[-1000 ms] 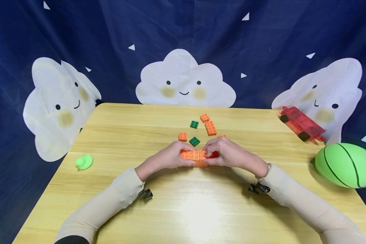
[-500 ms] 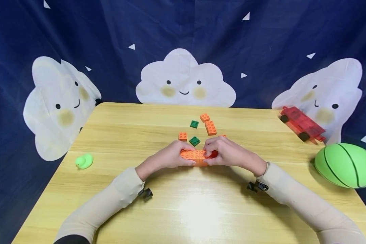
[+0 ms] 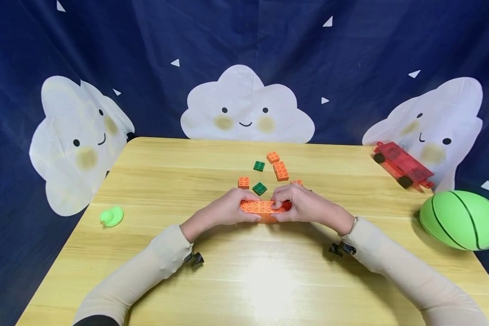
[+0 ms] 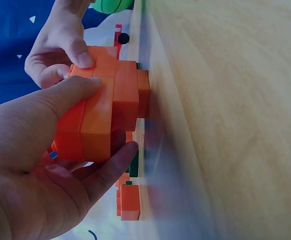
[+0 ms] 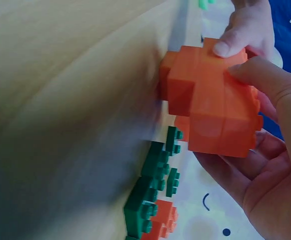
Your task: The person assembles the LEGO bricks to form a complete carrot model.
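Note:
In the head view, a built block of orange toy bricks [image 3: 259,207] is held between the two hands near the table's middle. My left hand [image 3: 229,209] grips its left end, thumb on the near side and fingers behind. On the right end, my right hand [image 3: 307,204] has the same kind of grip, its curled fingers covering part of a darker red end. The right wrist view shows the orange bricks [image 5: 220,100] stacked in steps, narrower toward the table and wider at the studded top. Both thumbs press the smooth near face, close together.
Behind the hands lie loose orange bricks [image 3: 281,171] and flat green bricks [image 3: 259,188]. A green toy duck [image 3: 112,216] sits at the left. To the right are a transparent red toy car base [image 3: 403,164] and a green ball [image 3: 462,220] near the table edge.
Both hands keep hold of the orange brick block in nearly the same place. The right wrist has shifted slightly left.

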### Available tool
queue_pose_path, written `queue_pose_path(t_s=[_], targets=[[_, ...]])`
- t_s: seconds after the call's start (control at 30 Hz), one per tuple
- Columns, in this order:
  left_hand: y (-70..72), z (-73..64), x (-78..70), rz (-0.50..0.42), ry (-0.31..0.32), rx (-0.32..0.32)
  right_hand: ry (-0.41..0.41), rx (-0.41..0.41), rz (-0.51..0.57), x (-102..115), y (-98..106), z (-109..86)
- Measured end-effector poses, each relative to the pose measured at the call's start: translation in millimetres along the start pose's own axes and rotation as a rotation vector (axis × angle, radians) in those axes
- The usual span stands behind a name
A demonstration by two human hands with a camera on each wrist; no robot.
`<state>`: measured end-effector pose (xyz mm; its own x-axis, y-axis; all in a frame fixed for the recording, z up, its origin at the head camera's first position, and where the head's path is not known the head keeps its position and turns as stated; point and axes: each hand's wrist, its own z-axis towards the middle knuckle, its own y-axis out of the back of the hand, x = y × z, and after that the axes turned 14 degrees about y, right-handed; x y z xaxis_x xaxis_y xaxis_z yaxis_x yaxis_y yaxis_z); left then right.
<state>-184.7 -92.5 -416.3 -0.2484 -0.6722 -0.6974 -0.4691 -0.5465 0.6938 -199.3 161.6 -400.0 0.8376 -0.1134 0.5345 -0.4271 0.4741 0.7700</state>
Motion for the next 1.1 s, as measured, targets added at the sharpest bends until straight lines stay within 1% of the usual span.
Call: queue_pose_path(t_s=[0.13,0.17,0.23,0.3,0.37,0.43,0.47,0.53,0.57,0.63,0.7,0.77,0.83,0.9,1.0,1.1], targets=[[-2.0,0.7,0.8,-0.002,-0.012,-0.002,0.026,-0.026,-0.017,-0.9,-3.4,-1.1],[-2.1,0.8,0.5,0.005,-0.015,-0.004,0.032,-0.032,-0.023,-0.8,-3.8,-1.2],[-0.8,0.8,0.2,0.046,-0.019,-0.033,0.036,-0.037,-0.029,-0.6,-4.5,-1.4],[3.8,0.9,0.1,0.049,-0.017,-0.081,0.030,-0.036,-0.026,-0.3,-4.9,-1.4],[12.2,3.4,0.6,0.021,-0.013,-0.160,0.025,-0.036,-0.022,-0.4,-5.3,-1.4],[23.3,9.3,3.2,-0.010,0.001,-0.240,0.025,-0.037,-0.024,-0.8,-5.7,-1.3],[29.0,13.0,5.1,-0.025,0.010,-0.267,0.023,-0.038,-0.025,-0.8,-5.8,-1.2],[38.9,21.3,10.9,-0.007,0.051,-0.293,0.022,-0.042,-0.027,-1.3,-6.5,-1.1],[42.5,24.9,14.7,0.020,0.080,-0.287,0.022,-0.042,-0.027,-1.6,-7.0,-1.0],[46.6,30.8,21.8,0.066,0.150,-0.238,0.017,-0.036,-0.027,-1.8,-7.8,-0.8],[45.9,35.3,29.1,0.098,0.205,-0.168,0.008,-0.018,-0.024,-1.5,-8.7,-0.9],[42.1,38.3,35.1,0.129,0.235,-0.114,-0.006,0.013,-0.033,-0.2,-9.1,-0.8],[37.3,40.9,39.3,0.161,0.232,-0.094,-0.011,0.038,-0.055,1.7,-8.6,-0.4],[33.6,43.1,41.5,0.185,0.212,-0.099,-0.007,0.045,-0.090,4.5,-7.3,0.3],[31.7,46.2,42.0,0.204,0.189,-0.128,0.022,0.011,-0.141,8.0,-5.1,1.4],[33.8,47.2,40.5,0.208,0.196,-0.131,0.061,-0.023,-0.172,10.6,-4.3,1.8]])
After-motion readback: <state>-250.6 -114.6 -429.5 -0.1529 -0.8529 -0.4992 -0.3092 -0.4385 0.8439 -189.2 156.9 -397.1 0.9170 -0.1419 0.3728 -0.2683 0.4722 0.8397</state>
